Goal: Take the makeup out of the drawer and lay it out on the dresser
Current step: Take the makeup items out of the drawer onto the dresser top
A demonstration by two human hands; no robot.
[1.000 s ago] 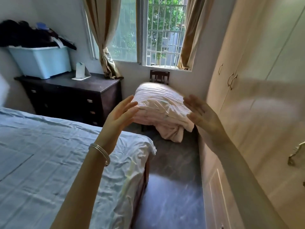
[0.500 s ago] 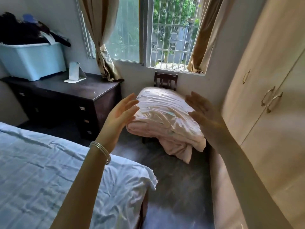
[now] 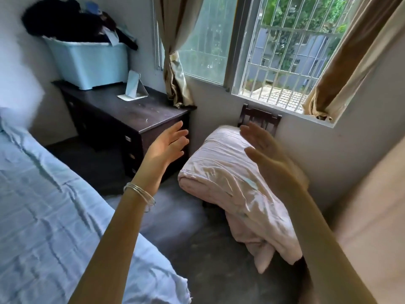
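I read both grips spread and empty: left hand [image 3: 166,143], right hand [image 3: 269,156]. No makeup visible; presumably inside the shut drawers [image 3: 131,150] of the dresser [image 3: 131,115], ahead-left of the left grip. Risk: folded quilt [image 3: 219,172] crowds my approach; wrong drawer wastes a pull.

No words to read

There are no letters, numbers, labels or signs that can be read anywhere in this room.

Bed [image 3: 54,216] at left, dresser [image 3: 131,113] behind it w/ bin [image 3: 87,62] & mirror [image 3: 133,86] on top, chair [image 3: 259,119] w/ folded quilt [image 3: 223,172] right of dresser, under window [image 3: 285,47].
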